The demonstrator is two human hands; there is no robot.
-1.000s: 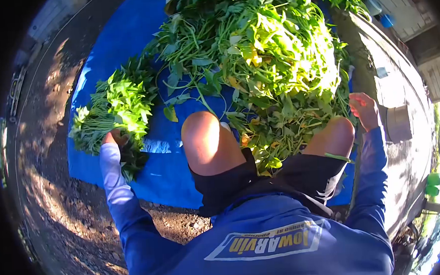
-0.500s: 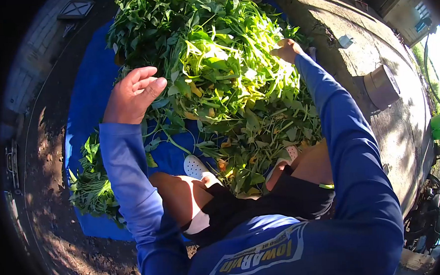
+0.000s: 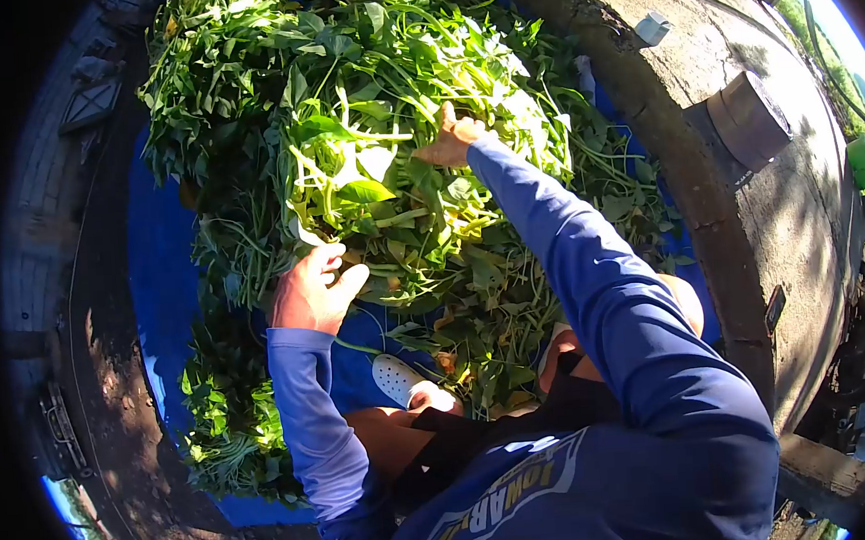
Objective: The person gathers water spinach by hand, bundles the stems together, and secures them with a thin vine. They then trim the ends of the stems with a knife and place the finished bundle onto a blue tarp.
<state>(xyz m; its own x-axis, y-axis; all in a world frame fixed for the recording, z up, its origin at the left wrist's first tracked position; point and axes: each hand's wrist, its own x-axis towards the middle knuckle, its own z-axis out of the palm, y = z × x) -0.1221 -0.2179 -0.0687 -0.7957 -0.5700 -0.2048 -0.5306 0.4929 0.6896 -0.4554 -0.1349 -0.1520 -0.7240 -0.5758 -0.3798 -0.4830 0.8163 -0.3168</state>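
Observation:
A big heap of leafy green stems [image 3: 349, 167], with some yellowed leaves, lies before me. My left hand [image 3: 314, 291] is at its near left edge, thumb held away from lightly bent fingers, a pale leaf right at the fingertips. Upon the sunlit middle of the heap rests my right hand [image 3: 455, 140]. Its thumb and index finger are spread apart among the leaves, while the other fingers are partly curled. Loose leaves and stems [image 3: 490, 335] lie between my feet, below the heap.
Under the greens is a blue tarp [image 3: 158, 255]. A smaller bunch of greens [image 3: 230, 427] lies at left. A white perforated shoe [image 3: 396, 379] is on my foot. On the concrete ledge [image 3: 793, 241] at right stand a brown round container [image 3: 748, 121] and a small pale block [image 3: 652, 29].
My right hand has moved left from the heap's right edge to its middle. My left hand has come down from the air to the near left edge. The view has shifted.

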